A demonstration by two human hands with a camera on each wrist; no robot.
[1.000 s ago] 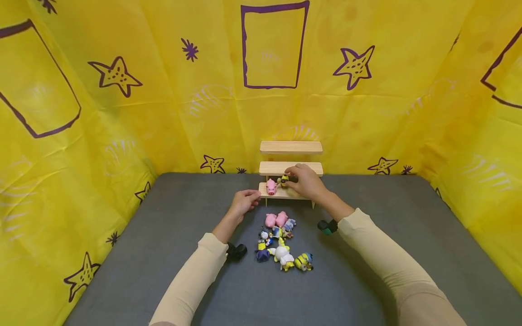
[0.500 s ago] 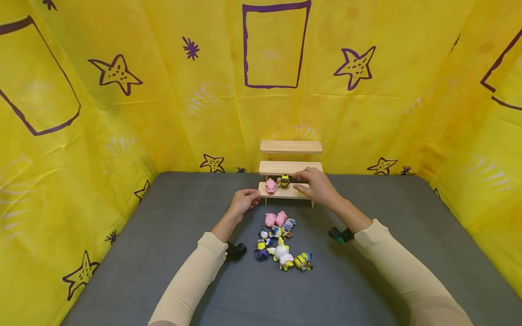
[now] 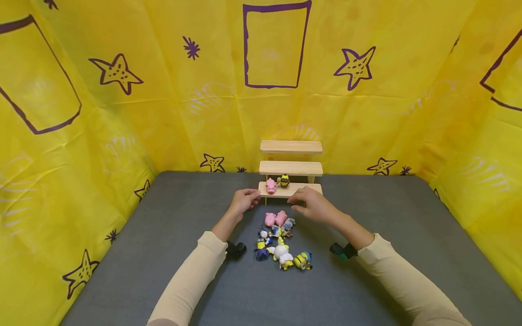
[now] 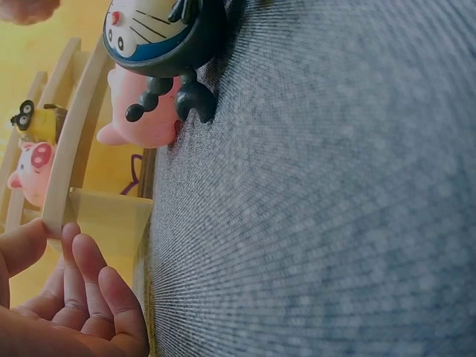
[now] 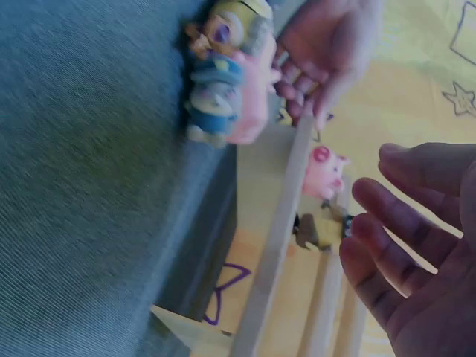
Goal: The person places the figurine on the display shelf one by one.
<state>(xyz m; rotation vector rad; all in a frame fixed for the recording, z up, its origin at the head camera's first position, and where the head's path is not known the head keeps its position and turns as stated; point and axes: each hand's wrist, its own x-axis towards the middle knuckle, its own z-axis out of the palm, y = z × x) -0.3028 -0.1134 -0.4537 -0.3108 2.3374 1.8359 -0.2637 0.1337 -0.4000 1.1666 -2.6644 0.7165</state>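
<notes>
My left hand (image 3: 244,202) pinches the left end of the bottom step of a three-step wooden display stand (image 3: 291,168) between thumb and fingertips. A pink pig figurine (image 3: 271,186) stands on that step near its left end, and a yellow minion figurine (image 3: 284,181) stands just right of it. My right hand (image 3: 313,204) hovers in front of the step's right part, fingers loosely bent and holding nothing, as the right wrist view shows. Below it on the table lie two pink pigs (image 3: 281,218) and several minion figurines (image 3: 303,261).
A white-and-yellow figurine (image 3: 281,253) and a dark-blue-and-yellow figurine (image 3: 262,250) lie nearer on the grey table (image 3: 183,217). A Doraemon-like figurine (image 4: 152,33) shows close in the left wrist view. Yellow patterned cloth (image 3: 220,117) rises behind the stand.
My right hand has let go of the yellow minion on the bottom step, drawn back to the right, then come down toward the pile. My left hand has stayed put.
</notes>
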